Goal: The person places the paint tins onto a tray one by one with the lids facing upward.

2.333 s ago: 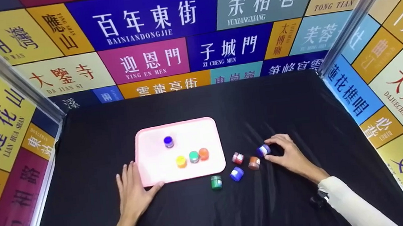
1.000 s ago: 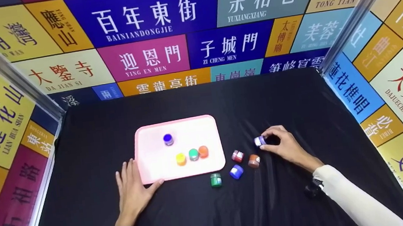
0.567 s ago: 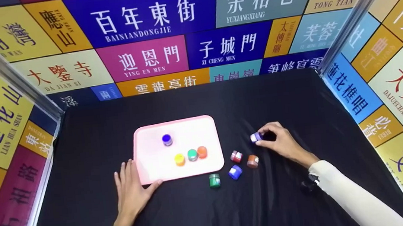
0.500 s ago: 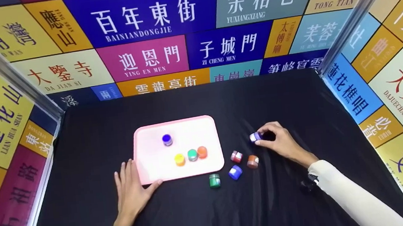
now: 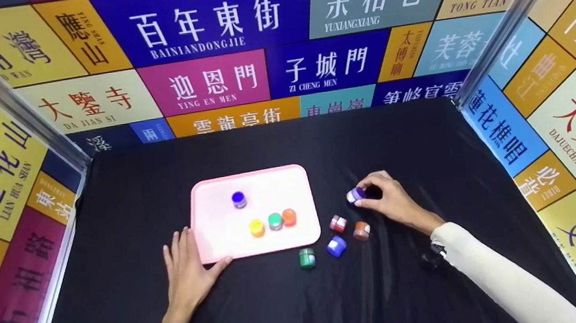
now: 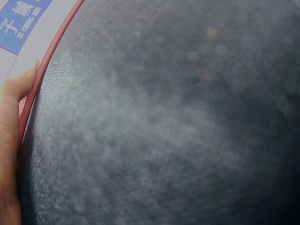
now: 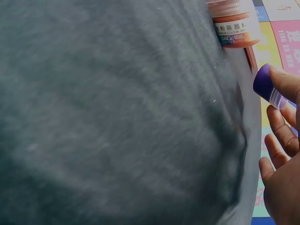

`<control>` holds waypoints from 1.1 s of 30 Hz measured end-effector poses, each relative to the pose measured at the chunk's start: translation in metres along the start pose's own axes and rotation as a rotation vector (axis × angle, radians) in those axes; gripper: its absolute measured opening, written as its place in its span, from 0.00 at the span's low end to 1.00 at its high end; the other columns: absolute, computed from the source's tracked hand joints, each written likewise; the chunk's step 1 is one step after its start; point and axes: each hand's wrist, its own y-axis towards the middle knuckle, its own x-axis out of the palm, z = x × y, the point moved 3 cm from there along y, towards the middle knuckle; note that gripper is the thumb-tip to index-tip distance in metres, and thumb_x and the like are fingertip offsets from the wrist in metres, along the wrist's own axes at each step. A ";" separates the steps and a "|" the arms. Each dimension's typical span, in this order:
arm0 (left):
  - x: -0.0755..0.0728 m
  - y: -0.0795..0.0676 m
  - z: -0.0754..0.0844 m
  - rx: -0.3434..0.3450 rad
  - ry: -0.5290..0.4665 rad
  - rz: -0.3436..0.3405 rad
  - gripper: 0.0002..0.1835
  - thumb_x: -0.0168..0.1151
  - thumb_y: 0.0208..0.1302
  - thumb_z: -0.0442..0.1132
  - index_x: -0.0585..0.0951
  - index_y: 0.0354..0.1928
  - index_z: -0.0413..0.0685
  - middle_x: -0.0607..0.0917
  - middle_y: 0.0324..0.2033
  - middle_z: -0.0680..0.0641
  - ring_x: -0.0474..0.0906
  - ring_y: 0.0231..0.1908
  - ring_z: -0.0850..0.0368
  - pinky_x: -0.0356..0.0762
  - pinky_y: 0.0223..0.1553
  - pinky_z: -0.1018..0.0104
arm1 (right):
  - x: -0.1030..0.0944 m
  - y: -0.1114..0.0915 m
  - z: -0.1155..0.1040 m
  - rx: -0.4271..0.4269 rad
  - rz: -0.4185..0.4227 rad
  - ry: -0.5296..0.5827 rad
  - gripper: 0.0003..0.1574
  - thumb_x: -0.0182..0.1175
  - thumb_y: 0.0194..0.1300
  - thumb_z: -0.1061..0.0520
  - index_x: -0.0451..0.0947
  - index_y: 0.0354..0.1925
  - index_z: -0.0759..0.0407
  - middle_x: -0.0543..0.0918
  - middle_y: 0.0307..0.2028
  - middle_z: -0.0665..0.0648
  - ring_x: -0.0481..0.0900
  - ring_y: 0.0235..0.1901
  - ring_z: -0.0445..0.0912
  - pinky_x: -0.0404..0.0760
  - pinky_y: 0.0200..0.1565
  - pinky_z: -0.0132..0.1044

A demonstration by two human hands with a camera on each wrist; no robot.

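My right hand (image 5: 396, 198) pinches a small purple paint jar (image 5: 354, 195) between thumb and fingertips, right of the tray. The right wrist view shows its purple lid (image 7: 264, 81) tilted to one side. My left hand (image 5: 187, 276) rests at the near left corner of the pink tray (image 5: 217, 249), fingers straight along the left side and thumb at the front rim. On the tray stand a dark blue jar (image 5: 239, 200), a yellow jar (image 5: 256, 228), a green-lidded jar (image 5: 275, 221) and an orange jar (image 5: 289, 217).
Between tray and right hand lie a red jar (image 5: 338, 223), a brown-orange jar (image 5: 361, 231) and a blue jar (image 5: 336, 245). A dark green jar (image 5: 307, 258) is at the tray's front right. Printed panels (image 5: 198, 21) wall in the black-covered table (image 5: 403, 138).
My right hand has carried the purple jar away from me and left, from beside the brown-orange jar toward the tray. My left hand and the tray keep their place.
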 end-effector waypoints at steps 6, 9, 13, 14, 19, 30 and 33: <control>-0.001 0.002 0.001 0.003 -0.002 -0.002 0.70 0.75 0.58 0.76 0.57 0.85 0.32 0.62 0.83 0.28 0.49 0.85 0.29 0.34 0.84 0.30 | 0.008 0.008 -0.006 -0.033 -0.011 -0.024 0.20 0.86 0.57 0.62 0.90 0.46 0.59 0.87 0.44 0.55 0.77 0.54 0.53 0.72 0.59 0.35; -0.002 0.001 0.001 0.003 -0.001 -0.002 0.70 0.75 0.58 0.76 0.57 0.85 0.32 0.61 0.83 0.29 0.48 0.85 0.29 0.34 0.84 0.31 | 0.012 0.014 -0.009 -0.044 -0.019 -0.033 0.20 0.86 0.57 0.61 0.90 0.46 0.60 0.87 0.43 0.55 0.77 0.54 0.53 0.73 0.58 0.36; -0.004 -0.002 -0.002 -0.009 -0.001 0.004 0.70 0.76 0.58 0.74 0.58 0.85 0.31 0.61 0.82 0.28 0.48 0.85 0.29 0.34 0.84 0.30 | 0.020 0.025 -0.016 -0.071 -0.048 -0.055 0.21 0.85 0.58 0.60 0.89 0.48 0.62 0.87 0.43 0.57 0.78 0.55 0.54 0.73 0.60 0.38; -0.004 -0.003 -0.003 -0.013 -0.003 0.005 0.70 0.76 0.57 0.73 0.58 0.85 0.31 0.61 0.82 0.27 0.48 0.85 0.29 0.34 0.84 0.30 | 0.022 0.028 -0.018 -0.075 -0.057 -0.061 0.21 0.85 0.59 0.59 0.89 0.49 0.62 0.87 0.43 0.57 0.77 0.55 0.54 0.73 0.60 0.38; -0.004 -0.004 -0.004 -0.009 -0.010 0.014 0.69 0.77 0.58 0.73 0.58 0.85 0.30 0.61 0.82 0.27 0.48 0.85 0.28 0.34 0.84 0.29 | 0.028 0.039 -0.025 -0.067 -0.084 -0.078 0.21 0.84 0.61 0.59 0.89 0.49 0.63 0.87 0.43 0.57 0.77 0.56 0.54 0.74 0.61 0.42; -0.001 -0.001 0.001 0.011 -0.016 0.017 0.69 0.77 0.58 0.72 0.58 0.84 0.30 0.62 0.82 0.26 0.49 0.84 0.28 0.35 0.83 0.29 | 0.039 0.048 -0.033 -0.098 -0.078 -0.066 0.22 0.85 0.59 0.58 0.89 0.50 0.61 0.87 0.43 0.56 0.77 0.55 0.55 0.75 0.60 0.43; 0.000 0.000 0.002 0.022 -0.013 0.022 0.69 0.76 0.58 0.73 0.59 0.84 0.30 0.62 0.82 0.27 0.49 0.84 0.28 0.35 0.83 0.29 | 0.042 0.050 -0.034 -0.097 -0.081 -0.067 0.22 0.85 0.60 0.58 0.89 0.50 0.61 0.87 0.43 0.56 0.77 0.56 0.55 0.75 0.61 0.44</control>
